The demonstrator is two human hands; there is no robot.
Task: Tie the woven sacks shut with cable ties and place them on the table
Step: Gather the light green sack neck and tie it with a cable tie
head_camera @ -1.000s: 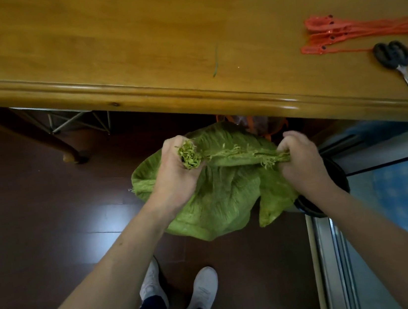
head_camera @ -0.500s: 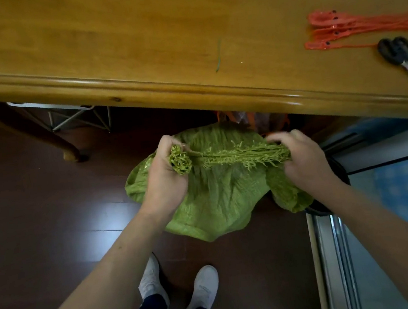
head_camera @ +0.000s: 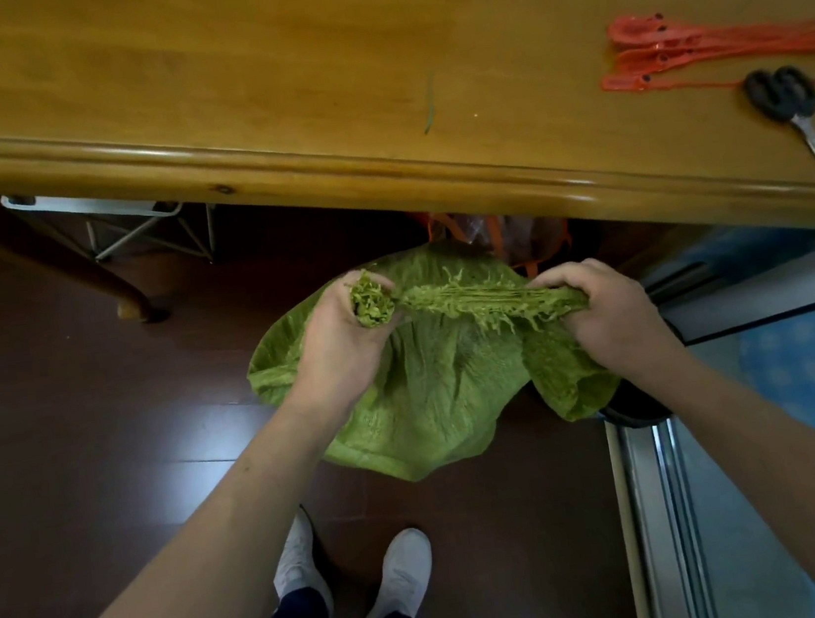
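1. Green woven sack (head_camera: 431, 388) is held below the desk's front edge. Its frayed mouth is drawn into a cord running left to right between both hands.
2. Left hand (head_camera: 342, 340) is clenched round the bunched end of that mouth, and right hand (head_camera: 613, 312) grasps the other end.
3. Desk (head_camera: 324, 164) lies beyond. Red cable ties (head_camera: 662, 52) rest near its right edge beside black scissors (head_camera: 781, 96), up and right of the grip, so the right hand is probably the nearer one to fetch a tie.

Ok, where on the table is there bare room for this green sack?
Bare wood runs from the table's left end to the thin green strand. The right end is crowded with red cable ties and black scissors.
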